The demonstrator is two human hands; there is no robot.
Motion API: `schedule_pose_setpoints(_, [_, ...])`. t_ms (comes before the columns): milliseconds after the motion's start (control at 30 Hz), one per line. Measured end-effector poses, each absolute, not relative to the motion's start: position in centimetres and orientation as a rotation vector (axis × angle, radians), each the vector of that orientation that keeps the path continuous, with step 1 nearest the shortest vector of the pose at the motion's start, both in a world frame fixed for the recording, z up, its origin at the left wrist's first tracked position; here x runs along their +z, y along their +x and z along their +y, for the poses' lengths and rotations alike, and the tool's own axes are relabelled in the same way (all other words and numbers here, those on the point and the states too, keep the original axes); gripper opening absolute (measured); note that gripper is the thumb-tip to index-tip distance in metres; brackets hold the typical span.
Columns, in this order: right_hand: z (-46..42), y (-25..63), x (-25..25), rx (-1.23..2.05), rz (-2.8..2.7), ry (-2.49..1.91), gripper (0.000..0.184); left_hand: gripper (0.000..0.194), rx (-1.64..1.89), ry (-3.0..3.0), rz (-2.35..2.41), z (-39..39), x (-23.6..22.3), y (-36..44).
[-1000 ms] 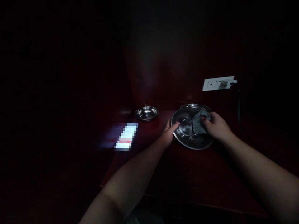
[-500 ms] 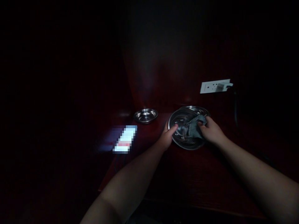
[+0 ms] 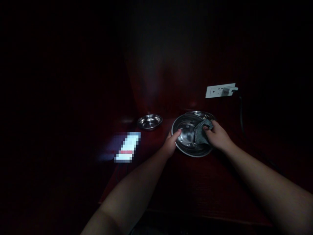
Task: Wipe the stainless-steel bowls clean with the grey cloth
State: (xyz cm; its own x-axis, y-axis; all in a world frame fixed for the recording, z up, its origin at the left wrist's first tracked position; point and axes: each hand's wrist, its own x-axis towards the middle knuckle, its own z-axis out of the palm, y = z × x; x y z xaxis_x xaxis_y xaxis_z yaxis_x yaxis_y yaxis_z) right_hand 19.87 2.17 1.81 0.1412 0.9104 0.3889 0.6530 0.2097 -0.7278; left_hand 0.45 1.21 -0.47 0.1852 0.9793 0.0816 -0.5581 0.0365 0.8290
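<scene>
A shiny metal bowl (image 3: 187,135) is tilted toward me above the dark red table. My left hand (image 3: 171,142) grips its left rim, thumb inside and the other fingers mostly hidden behind. In my right hand (image 3: 217,134) is a bunched grey cloth (image 3: 202,131), pressed against the bowl's inner right side. Part of a second metal bowl (image 3: 201,113) shows just behind the held one. Farther left, a small shallow metal bowl (image 3: 150,121) rests upright on the table, apart from both hands.
A glowing phone-like screen (image 3: 127,147), pixelated, stands near the table's left edge with a thin cable below. On the back wall is a white socket panel (image 3: 215,91) with a plug (image 3: 230,90) and dark cord (image 3: 241,114). The surroundings are very dark.
The whole scene has shifted slightly left in view, as the camera turned. Both hands keep their hold; the cloth stays at the bowl's inner right side with only slight movement.
</scene>
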Motion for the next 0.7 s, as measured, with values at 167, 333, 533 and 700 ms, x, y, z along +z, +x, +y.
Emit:
schedule_pose_setpoints(167, [1.9,19.88,2.22,0.35,-1.603,-1.545,0.017,0.047,1.289,0.858,0.617,1.04,-0.17,0.43])
schedule_pose_setpoints(333, [1.89,20.0,2.29,0.371,-1.62,-1.539,0.017,0.053,1.279,0.863,0.612,0.69,0.19,0.43])
schedule_pose_setpoints(533, [1.98,20.09,2.09,0.331,-1.625,-1.491,0.019,0.051,1.247,0.868,0.601,0.54,0.22,0.45])
schedule_pose_setpoints(700, [1.98,20.08,2.1,0.303,-1.642,-1.506,0.02,0.05,1.255,0.849,0.628,0.66,-0.01,0.39])
